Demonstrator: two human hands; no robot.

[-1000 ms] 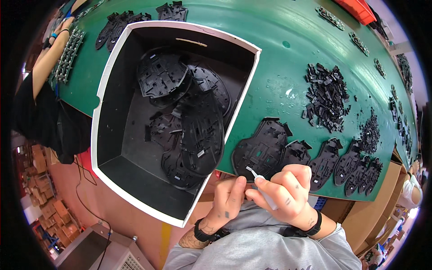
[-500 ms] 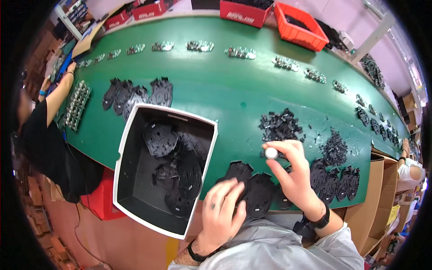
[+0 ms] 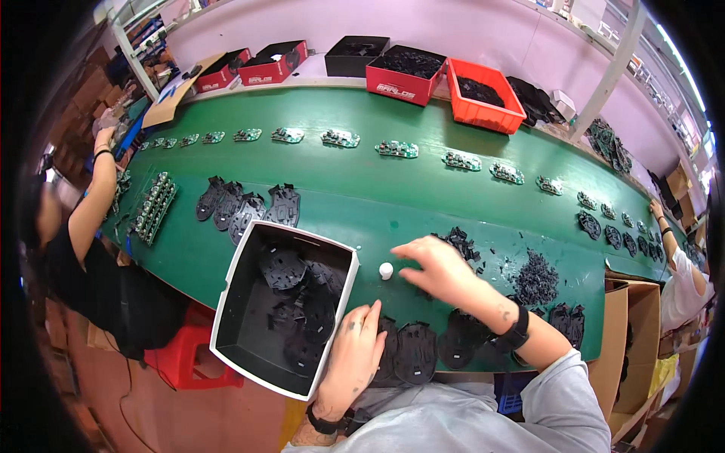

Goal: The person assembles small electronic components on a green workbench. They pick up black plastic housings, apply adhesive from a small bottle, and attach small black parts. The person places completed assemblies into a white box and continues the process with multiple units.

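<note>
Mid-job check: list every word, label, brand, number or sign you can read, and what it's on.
Red box beside the orange bin: white printed lettering on its front; I don't copy wording.
Second red box, further left: white lettering on its front, likewise not copied.
Black plastic shells: tiny pale marks, too small to read.
White bottle: no readable text.

This is an assembly workshop: circuit boards (image 3: 396,149) line a long green bench (image 3: 332,177) toward twelve o'clock, bins (image 3: 487,115) stand behind them, and workers (image 3: 113,294) flank it at nine and three.
</note>
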